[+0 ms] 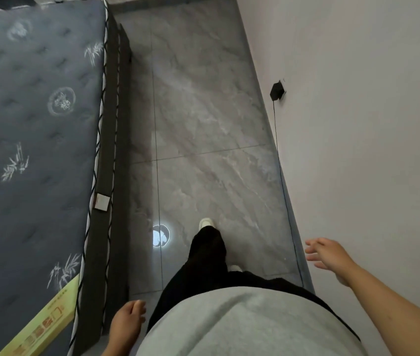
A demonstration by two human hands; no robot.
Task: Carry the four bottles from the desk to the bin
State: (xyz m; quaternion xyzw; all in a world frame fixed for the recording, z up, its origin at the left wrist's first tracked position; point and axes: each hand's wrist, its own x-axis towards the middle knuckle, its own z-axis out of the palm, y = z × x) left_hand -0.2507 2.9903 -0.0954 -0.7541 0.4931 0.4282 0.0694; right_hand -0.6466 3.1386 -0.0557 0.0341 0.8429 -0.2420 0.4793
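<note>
No bottle, desk or bin shows in the head view. My left hand [126, 322] hangs at my side near the bed frame, fingers loosely curled, holding nothing. My right hand [329, 255] is stretched out to the right near the wall, fingers apart and empty. Below me are my grey top, black trousers and white shoes [205, 223] on the floor.
A dark quilted mattress [31, 140] on a dark frame fills the left side. A yellow box [41, 327] lies on its near corner. A grey tiled floor strip [203, 119] runs ahead between bed and white wall [370, 124]. A black plug [277, 90] with a cable hangs on the wall.
</note>
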